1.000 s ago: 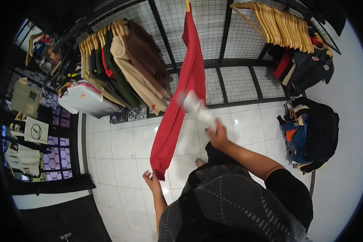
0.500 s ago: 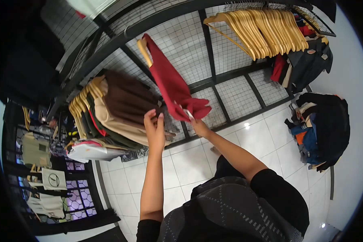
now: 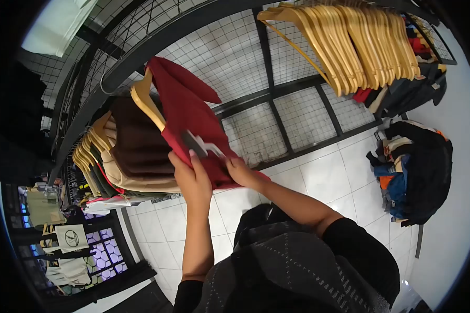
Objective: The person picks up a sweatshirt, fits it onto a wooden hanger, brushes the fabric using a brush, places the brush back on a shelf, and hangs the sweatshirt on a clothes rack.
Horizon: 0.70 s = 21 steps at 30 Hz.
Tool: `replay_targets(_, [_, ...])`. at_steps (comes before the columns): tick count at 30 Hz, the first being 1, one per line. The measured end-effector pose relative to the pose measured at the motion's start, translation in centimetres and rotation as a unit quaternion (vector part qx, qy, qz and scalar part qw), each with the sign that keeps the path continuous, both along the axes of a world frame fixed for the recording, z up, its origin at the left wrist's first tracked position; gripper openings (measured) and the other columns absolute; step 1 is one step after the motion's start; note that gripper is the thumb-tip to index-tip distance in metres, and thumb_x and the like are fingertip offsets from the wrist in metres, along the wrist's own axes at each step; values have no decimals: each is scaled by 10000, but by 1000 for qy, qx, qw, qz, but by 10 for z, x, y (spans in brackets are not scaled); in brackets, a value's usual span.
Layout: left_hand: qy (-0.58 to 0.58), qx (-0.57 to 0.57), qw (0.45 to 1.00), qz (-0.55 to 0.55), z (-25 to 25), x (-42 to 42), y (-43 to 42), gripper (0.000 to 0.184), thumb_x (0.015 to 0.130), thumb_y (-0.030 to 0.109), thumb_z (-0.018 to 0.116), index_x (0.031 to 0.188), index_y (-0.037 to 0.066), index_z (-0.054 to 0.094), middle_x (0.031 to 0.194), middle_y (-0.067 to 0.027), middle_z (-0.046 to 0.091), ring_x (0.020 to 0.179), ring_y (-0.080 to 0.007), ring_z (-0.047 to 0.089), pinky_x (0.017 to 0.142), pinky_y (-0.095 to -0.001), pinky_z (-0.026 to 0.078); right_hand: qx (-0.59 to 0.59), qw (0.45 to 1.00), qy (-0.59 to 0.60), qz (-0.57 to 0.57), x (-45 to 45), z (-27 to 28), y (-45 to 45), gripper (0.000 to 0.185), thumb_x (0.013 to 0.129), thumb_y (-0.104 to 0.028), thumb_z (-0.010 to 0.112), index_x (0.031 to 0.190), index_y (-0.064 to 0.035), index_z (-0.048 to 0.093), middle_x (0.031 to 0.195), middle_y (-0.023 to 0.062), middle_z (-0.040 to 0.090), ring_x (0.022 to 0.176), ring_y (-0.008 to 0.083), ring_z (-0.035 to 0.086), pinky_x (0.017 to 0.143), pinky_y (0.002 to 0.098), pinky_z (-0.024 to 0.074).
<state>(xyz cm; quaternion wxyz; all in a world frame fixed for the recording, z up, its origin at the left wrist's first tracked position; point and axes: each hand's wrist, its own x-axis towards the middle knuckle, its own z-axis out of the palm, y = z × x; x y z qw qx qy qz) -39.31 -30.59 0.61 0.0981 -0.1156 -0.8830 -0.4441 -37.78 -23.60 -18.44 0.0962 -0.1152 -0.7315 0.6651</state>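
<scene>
A dark red garment (image 3: pixel 185 107) hangs on a wooden hanger (image 3: pixel 147 101), whose metal hook is over the black rail. On the garment's front lies a grey and white print or tag, blurred. My left hand (image 3: pixel 193 180) is at the garment's lower left edge, fingers closed against the cloth beside the print. To its right, my right hand (image 3: pixel 240 172) has its fingers pinched at the white part; whether that is a tag or another small object is too blurred to tell. Red cloth hangs behind and below my right wrist.
Brown and beige garments (image 3: pixel 138 141) hang at the left. Many bare wooden hangers (image 3: pixel 344 47) line the rail at the upper right. Dark clothes (image 3: pixel 423 167) hang by the right wall. A black rail (image 3: pixel 141 44) and wire mesh stand ahead, above the tiled floor (image 3: pixel 324 175).
My left hand has moved from open air onto the red garment. My right hand has shifted slightly down and left. The view has moved closer to the rail, and the garment's front now faces me more.
</scene>
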Motion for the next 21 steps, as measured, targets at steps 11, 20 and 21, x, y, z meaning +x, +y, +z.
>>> replay_targets(11, [-154,138,978,-15,28,24,-32,378,838,35,495,1204,-36,432,1055,-181,610,964,-216,571,882,-308,421,349,901,-222,128,76,-163,81,358,947,-285,455,1143,8,516,876,241,623,745,400,620,661,474,497])
replay_targets(20, [-207,139,966,-70,30,21,-26,497,802,4,462,1289,-59,385,1079,-200,605,1006,-244,569,912,-321,410,-36,999,30,15,20,73,17,312,989,-298,403,937,-1,483,685,240,532,687,445,549,556,426,395])
replay_targets(21, [-207,144,966,-60,30,21,-26,500,802,7,464,1291,-59,383,1075,-199,605,1007,-243,568,911,-323,410,-32,999,1,10,20,48,9,323,990,-303,398,934,2,488,701,246,539,690,447,555,555,439,400])
